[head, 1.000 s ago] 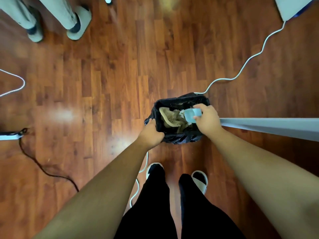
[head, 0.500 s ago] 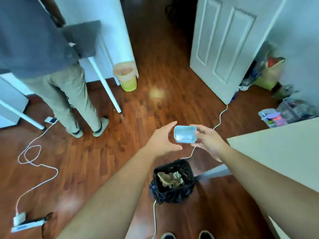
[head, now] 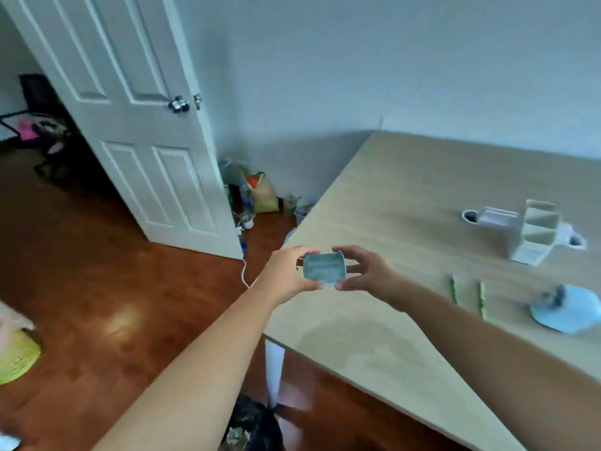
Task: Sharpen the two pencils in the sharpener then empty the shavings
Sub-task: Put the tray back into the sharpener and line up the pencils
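Shavings tray (head: 323,267) was over the black bin (head: 257,424) a sec ago; now it's raised at the table (head: 383,196) corner, so emptying looks done. Left hand (head: 289,275) & right hand (head: 364,271) pinch it between them. Pale-blue plastic, boxy w/ rounded corners. Sharpener body (head: 566,307) & two green pencils (head: 466,296) lie on matte wood-look top.

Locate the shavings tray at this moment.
In the head view the shavings tray is at centre frame, held in the air between the left hand and right hand, over the near-left edge of the table.
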Motion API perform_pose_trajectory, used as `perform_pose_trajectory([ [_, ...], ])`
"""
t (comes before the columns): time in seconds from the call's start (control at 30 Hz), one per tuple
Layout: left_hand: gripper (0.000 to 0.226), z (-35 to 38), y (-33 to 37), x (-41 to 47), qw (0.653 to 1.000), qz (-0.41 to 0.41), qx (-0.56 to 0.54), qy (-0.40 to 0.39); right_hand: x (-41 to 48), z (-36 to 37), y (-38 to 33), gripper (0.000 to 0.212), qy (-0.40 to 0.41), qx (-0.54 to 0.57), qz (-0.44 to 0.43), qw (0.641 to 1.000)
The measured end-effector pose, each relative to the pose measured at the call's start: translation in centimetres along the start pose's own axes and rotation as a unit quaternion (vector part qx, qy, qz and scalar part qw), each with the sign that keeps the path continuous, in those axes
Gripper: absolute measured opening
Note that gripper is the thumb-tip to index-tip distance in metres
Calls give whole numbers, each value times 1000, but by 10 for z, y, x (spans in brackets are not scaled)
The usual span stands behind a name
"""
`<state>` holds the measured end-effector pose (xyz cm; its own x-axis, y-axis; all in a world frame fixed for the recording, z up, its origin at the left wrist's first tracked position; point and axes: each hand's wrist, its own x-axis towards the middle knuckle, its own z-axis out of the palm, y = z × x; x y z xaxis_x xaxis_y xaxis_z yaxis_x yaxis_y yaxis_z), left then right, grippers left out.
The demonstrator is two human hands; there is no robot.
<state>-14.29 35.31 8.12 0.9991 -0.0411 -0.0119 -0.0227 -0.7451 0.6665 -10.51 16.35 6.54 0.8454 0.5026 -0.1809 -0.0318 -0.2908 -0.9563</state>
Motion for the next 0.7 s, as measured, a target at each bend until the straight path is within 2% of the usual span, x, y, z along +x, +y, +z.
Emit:
perform_pose_trajectory([
  [0.17, 67, 84, 90, 35, 991, 91, -27, -94, -80, -95, 37, 66, 159, -49, 19, 986],
  [0.37, 69, 182, 184, 65, 973, 165, -34, -157, -159, -196, 83, 63, 264, -36, 58, 962],
  [0.53, 65, 255, 248, 83, 963, 181, -35, -196, -203, -273, 120, 60, 279, -19, 84, 956],
  [0.7, 85, 305, 280, 107, 957, 189, 46, -213, -232, -342, 151, 60, 225, -19, 139, 964],
])
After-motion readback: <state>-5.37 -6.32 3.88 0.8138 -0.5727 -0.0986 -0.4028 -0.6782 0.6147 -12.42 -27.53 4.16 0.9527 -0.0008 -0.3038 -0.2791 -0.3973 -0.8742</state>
